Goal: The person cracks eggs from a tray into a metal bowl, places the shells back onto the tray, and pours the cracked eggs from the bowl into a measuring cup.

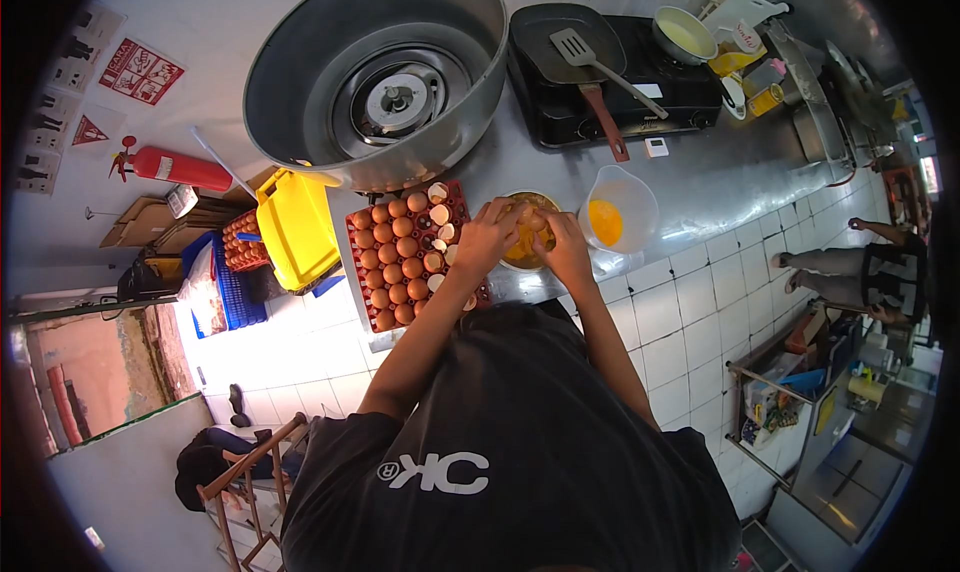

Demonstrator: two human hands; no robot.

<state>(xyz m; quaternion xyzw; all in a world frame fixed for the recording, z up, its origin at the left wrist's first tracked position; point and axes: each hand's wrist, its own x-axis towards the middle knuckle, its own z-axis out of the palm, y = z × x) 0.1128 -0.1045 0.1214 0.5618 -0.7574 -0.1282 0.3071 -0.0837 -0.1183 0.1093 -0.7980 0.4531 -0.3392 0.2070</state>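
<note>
A steel bench [492,168] is running beside the tiled floor, and a bowl [527,193] of yellow egg is sitting near its edge. Above this bowl, your left hand [487,236] and right hand [567,244] are meeting, fingers curling mostly closed around what is looking like a brown egg [530,218]; you cannot tell if it is split. Left of the bowl, a red tray [483,297] is holding others; right of it, a jug [637,202] is standing. The light, brittle shell is probably turning slippery when wet, so your fingers are best cupping its sides gently.
</note>
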